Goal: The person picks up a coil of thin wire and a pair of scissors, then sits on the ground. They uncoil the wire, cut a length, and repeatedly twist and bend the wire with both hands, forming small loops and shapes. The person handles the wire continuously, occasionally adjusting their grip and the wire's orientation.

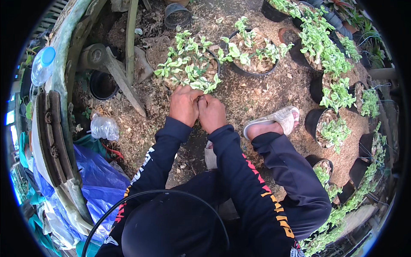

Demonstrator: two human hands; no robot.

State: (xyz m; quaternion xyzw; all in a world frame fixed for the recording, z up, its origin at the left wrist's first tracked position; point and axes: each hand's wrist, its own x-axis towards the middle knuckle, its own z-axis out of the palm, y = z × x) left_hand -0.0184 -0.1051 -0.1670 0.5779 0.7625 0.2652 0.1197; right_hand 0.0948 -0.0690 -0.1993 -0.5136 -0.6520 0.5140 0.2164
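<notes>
My left hand (pixel 184 105) and my right hand (pixel 211 112) are pressed together just in front of a black pot of small green-and-white cuttings (pixel 188 68). Their fingers are curled around something small that stays hidden between them, at the pot's near rim. Both arms wear dark long sleeves with coloured lettering. A second black pot of cuttings (pixel 252 53) stands to the right behind the first. My right foot in a pale sandal (pixel 274 122) rests on the husk-covered ground.
Several black pots of the same cuttings (pixel 334 128) line the right side. An empty black pot (pixel 102 85), a wooden stake (pixel 124 83), a clear plastic bag (pixel 105 127), a blue plastic sheet (pixel 98 175) and a plastic bottle (pixel 43 65) lie at the left.
</notes>
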